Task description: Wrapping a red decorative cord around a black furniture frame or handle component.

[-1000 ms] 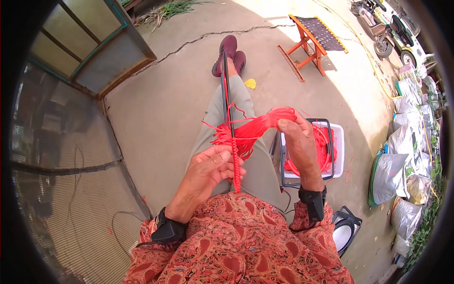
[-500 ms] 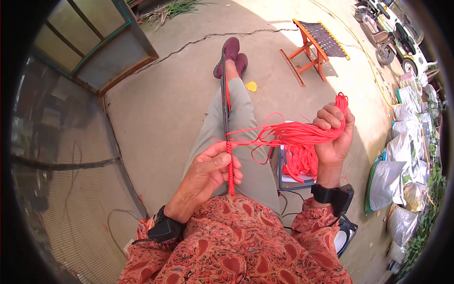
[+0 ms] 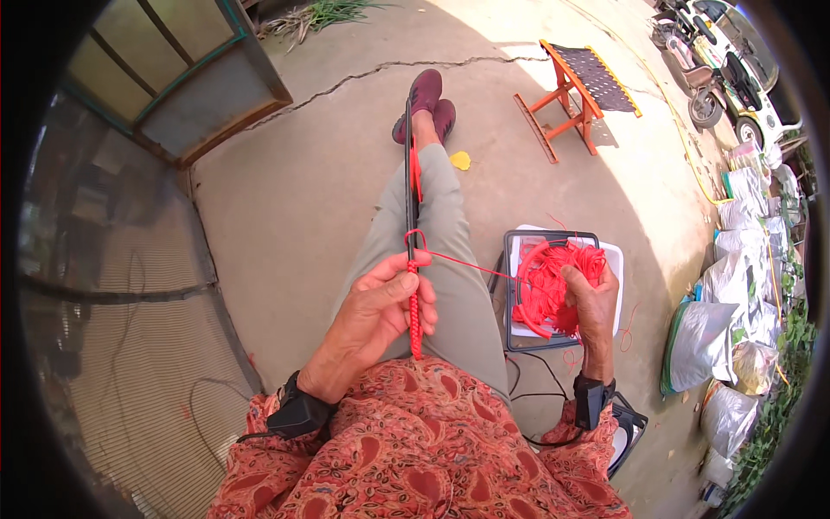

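One near stretch of black rod [image 3: 411, 203], above the legs [image 3: 458, 311], bore plaited red cord [image 3: 415, 324]; farther stretch mostly bare | loop [image 3: 416, 232] slack, not yet tightened | left hand [image 3: 385, 303] clamped on plait | right hand [image 3: 594, 298] closed round red skein [image 3: 590, 259] over white bin [image 3: 615, 259]

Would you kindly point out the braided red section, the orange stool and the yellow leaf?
Braided red section [image 3: 415, 327]: head view, lower half.
Orange stool [image 3: 596, 76]: head view, dark woven seat.
Yellow leaf [image 3: 460, 161]: head view, centre.
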The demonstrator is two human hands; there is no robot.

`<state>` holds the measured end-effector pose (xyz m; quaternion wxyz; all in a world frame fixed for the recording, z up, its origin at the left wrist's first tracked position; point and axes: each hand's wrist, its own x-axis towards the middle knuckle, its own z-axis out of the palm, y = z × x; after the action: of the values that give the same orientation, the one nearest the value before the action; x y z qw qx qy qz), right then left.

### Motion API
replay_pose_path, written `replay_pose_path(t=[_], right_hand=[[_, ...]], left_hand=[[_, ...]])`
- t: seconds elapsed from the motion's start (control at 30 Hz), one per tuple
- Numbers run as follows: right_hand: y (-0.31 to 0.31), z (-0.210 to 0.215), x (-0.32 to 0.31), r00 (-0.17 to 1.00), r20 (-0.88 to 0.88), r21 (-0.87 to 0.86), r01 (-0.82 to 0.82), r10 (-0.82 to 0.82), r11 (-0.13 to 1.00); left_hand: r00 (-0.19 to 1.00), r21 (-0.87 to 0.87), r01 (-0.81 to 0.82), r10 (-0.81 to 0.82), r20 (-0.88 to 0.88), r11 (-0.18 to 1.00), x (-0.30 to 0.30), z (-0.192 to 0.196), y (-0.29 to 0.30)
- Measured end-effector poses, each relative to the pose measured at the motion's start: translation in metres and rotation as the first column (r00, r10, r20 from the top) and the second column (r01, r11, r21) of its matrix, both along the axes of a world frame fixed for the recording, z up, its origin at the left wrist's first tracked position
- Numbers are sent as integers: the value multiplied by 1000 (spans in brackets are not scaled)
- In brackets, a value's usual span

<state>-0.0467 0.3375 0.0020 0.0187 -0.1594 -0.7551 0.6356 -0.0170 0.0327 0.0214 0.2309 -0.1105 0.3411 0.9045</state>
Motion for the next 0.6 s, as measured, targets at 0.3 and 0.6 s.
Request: replay_pose_path(t=[0.3,0.6], right_hand=[[-116,10,-20,863,-78,-413,-484,499,771],[-114,19,-19,907,-36,-699,-323,420,638]], left_hand=[[1000,-25,9,-10,-15,1000,0,2,1],[1000,9,-1,1,0,1000,-2,-2,1]])
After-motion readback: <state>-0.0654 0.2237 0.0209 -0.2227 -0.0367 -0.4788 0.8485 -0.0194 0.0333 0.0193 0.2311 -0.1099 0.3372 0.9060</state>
